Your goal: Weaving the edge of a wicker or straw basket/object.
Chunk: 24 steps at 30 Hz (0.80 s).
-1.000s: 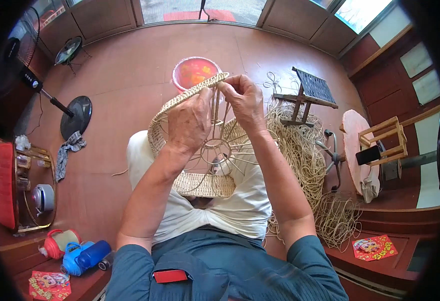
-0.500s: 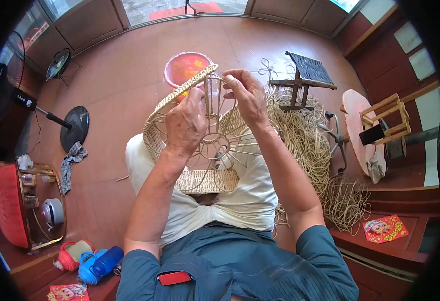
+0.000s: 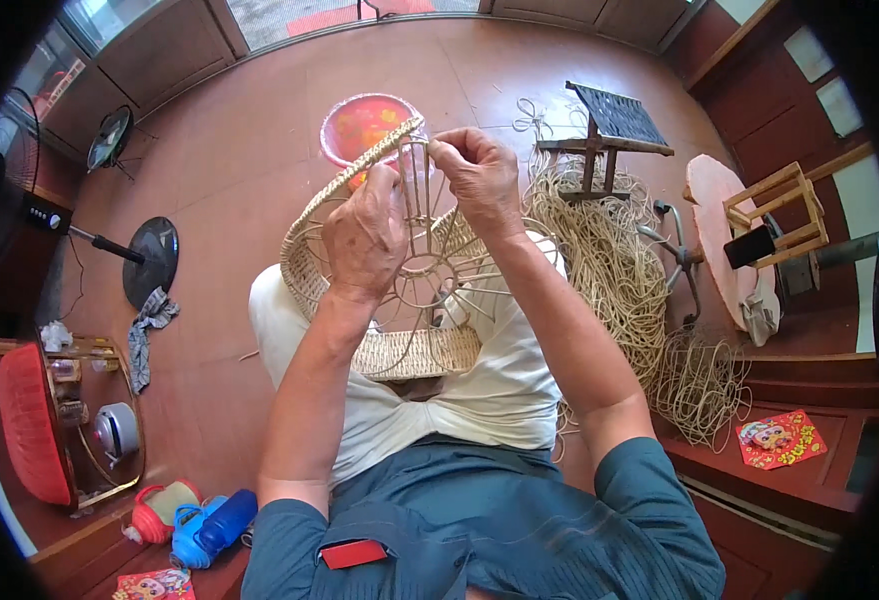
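A: What is being held, and where is it being kept?

B: A half-woven basket (image 3: pixel 389 290) on a wire frame is being held tilted over the lap, its woven base resting against pale trousers (image 3: pixel 479 390); its braided rim is being raised toward the camera; bare wire spokes are being left showing between rim and base.

A: How are the hands being used?

B: The left hand (image 3: pixel 364 235) is being pressed against the rim and the upright wires, fingers curled closed around them; the right hand (image 3: pixel 479 180) is being kept just beside it at the rim's top, its fingertips pinched together on a thin pale strand; whether the strand is being threaded behind a wire cannot be told.

A: What is being seen around the person?

B: A loose heap of pale cane (image 3: pixel 609 270) is lying on the floor at the right, touching the trousers; a small wooden stool (image 3: pixel 614 125) is standing beyond it; a red basin (image 3: pixel 364 125) is sitting on the floor behind the basket rim; a black floor fan (image 3: pixel 119 250) is lying well apart at the left; a blue bottle (image 3: pixel 214 525) is lying near the lower left edge.
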### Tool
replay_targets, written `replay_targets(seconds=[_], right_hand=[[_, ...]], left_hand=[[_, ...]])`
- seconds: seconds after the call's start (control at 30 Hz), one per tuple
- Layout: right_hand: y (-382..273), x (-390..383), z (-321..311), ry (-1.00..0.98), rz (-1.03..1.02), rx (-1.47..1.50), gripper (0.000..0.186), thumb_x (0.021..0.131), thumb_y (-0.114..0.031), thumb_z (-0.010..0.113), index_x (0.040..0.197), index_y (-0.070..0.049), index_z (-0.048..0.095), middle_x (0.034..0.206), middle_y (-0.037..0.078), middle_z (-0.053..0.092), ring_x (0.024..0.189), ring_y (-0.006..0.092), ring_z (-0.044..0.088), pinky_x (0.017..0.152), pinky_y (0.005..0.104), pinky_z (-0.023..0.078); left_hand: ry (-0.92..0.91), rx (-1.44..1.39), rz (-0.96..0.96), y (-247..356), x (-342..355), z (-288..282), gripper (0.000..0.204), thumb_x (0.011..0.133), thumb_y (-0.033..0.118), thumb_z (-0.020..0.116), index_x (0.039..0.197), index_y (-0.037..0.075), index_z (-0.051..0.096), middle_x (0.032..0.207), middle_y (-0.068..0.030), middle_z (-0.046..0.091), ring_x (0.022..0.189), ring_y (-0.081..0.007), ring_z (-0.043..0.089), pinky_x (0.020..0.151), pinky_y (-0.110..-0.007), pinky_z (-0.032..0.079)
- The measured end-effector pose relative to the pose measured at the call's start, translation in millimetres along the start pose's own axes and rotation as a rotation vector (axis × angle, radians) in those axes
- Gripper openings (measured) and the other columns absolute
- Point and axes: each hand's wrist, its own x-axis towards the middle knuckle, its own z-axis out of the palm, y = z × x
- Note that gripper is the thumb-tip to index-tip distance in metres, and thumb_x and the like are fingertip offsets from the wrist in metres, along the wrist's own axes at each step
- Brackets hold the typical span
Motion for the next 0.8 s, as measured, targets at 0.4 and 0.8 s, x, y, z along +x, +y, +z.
replay_targets(seconds=[0.4,0.8], right_hand=[[3,-17,-7,0.303,-0.615,-0.456,0.020,0.102,-0.015,0.076,0.119,-0.005,0.079,0.093,0.002,0.073,0.076,0.0095,0.062,0.071,0.0271,0.054],[34,-161,0,-0.258,0.267,0.083,0.059,0.107,-0.006,0.067,0.162,-0.001,0.049,0.106,0.002,0.068,0.081,0.0070,0.063,0.070,0.0263,0.054]], left_hand=[[-0.034,-0.080,-0.034,1,-3,-3,0.006,0.104,0.011,0.067,0.110,0.007,0.067,0.092,-0.0160,0.075,0.086,-0.0385,0.075,0.076,-0.051,0.056],[-0.171,-0.001,0.010,10,-8,-22,0.009,0.102,0.007,0.069,0.110,0.006,0.068,0.103,-0.0142,0.074,0.096,-0.0397,0.074,0.080,-0.051,0.056]])
